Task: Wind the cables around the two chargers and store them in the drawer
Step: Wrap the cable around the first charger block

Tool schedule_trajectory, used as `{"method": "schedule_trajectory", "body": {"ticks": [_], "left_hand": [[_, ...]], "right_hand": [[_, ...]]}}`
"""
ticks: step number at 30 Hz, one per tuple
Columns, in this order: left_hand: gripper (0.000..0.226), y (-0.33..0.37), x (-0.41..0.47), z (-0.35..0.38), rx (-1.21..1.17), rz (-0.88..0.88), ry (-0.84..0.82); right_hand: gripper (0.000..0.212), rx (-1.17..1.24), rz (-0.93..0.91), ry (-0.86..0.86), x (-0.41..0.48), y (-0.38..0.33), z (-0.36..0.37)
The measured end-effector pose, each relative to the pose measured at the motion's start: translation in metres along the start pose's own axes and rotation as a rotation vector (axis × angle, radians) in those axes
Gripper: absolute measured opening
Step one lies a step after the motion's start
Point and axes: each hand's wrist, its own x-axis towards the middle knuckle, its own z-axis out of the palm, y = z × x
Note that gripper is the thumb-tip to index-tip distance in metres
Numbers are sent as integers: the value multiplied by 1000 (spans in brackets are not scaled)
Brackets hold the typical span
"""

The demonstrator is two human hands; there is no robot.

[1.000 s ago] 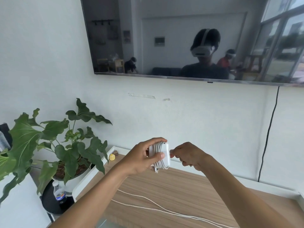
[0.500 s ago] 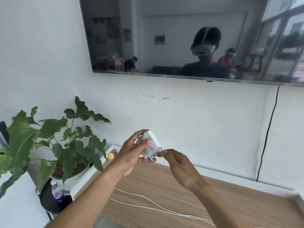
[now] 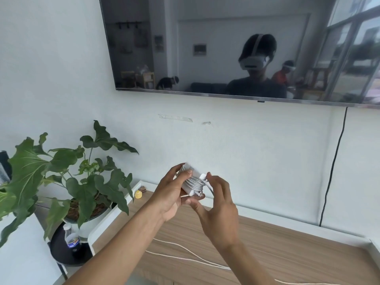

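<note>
Head view: left hand [image 3: 172, 194] grips cable-wound charger [image 3: 192, 182]; right hand [image 3: 220, 210], fingers loosely spread, touches its cable end.

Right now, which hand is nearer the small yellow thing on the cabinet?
Left. The left hand is up beside the yellow object, just to its right; the right hand is farther right, beyond the charger.

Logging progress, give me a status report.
Left hand grips wound charger. Right hand tucks cable end. Loose cable on cabinet.
</note>
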Motion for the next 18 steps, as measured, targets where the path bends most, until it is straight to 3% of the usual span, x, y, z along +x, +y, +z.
{"method": "schedule_trajectory", "body": {"ticks": [2, 8, 13, 18], "left_hand": [[24, 0, 1, 3, -24, -16, 27], [30, 2, 1, 0, 106, -7, 45], [29, 4, 0, 7, 30, 20, 105], [31, 5, -4, 11, 18, 13, 92]], "right_hand": [[78, -32, 15, -6, -5, 0, 4], [46, 1, 14, 80, 0, 5, 2], [64, -2, -27, 51, 3, 3, 4], [51, 28, 18, 57, 9, 8, 5]]}}
